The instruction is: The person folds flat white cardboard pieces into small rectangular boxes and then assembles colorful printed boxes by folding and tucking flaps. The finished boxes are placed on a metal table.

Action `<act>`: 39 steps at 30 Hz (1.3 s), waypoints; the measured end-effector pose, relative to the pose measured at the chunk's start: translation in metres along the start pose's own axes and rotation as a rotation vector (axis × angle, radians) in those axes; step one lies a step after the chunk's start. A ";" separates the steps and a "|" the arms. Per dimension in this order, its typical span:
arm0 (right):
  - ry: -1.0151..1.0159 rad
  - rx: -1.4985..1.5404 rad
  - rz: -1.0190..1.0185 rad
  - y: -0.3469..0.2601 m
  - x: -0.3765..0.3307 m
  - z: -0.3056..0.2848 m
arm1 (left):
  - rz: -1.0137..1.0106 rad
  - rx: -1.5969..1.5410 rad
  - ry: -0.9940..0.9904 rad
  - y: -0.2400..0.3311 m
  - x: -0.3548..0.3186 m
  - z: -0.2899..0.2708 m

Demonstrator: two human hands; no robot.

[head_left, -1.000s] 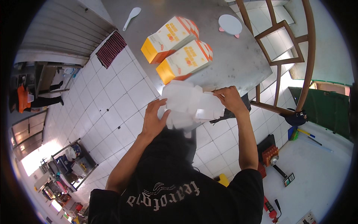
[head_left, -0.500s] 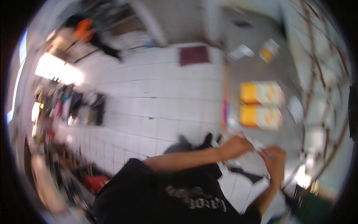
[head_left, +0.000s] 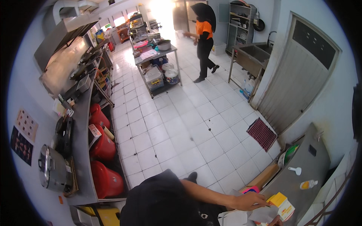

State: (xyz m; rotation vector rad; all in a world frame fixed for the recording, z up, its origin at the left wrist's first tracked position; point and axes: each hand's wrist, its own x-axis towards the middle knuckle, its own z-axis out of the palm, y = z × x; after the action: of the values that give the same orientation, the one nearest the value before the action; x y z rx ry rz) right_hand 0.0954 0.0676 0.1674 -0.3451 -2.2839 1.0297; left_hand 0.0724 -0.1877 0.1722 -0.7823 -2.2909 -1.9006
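At the lower right, my left hand point(head_left: 249, 201) has its fingers pressed together at the upper edge of a thin pale grey-white sheet point(head_left: 263, 214). My right hand point(head_left: 277, 221), cut off by the lower edge, grips the same sheet from its other side. What lies behind the sheet is hidden. Just past my fingertips stands a yellow-and-white carton point(head_left: 283, 206) on a grey metal counter point(head_left: 307, 165). Part of another similar carton shows under the sheet near the lower edge.
Along the counter lie a small orange-labelled bottle point(head_left: 308, 184), a white scoop point(head_left: 295, 170) and a dark phone point(head_left: 312, 150). A striped mat point(head_left: 262, 135) covers floor by the door. Another person in orange and black point(head_left: 204, 34) walks near a loaded steel table point(head_left: 154, 56). Red bins point(head_left: 106, 180) stand left.
My view has swung up and left from the counter to the wider kitchen. My hands now show lower in view, still close together. The blur has cleared.
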 end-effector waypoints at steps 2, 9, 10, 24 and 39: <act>-0.177 0.659 0.462 0.008 0.004 0.025 | 0.115 0.131 0.109 -0.001 -0.002 -0.008; -0.361 1.146 0.734 -0.003 -0.006 0.101 | 0.353 0.224 0.286 -0.009 -0.007 -0.040; -0.355 1.130 0.707 -0.008 -0.008 0.106 | 0.361 0.235 0.302 -0.010 -0.007 -0.045; -0.362 0.939 0.527 -0.049 -0.004 0.126 | 0.383 0.249 0.406 0.007 -0.009 -0.081; -0.252 0.260 -0.119 -0.146 -0.041 0.160 | 0.168 -0.143 0.668 0.041 -0.026 -0.119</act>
State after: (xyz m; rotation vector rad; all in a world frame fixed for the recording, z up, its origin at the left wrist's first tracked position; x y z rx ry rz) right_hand 0.0300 -0.1433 0.1767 0.0292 -2.3154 1.3515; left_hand 0.0801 -0.3032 0.2281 -0.2645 -1.6505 -1.8841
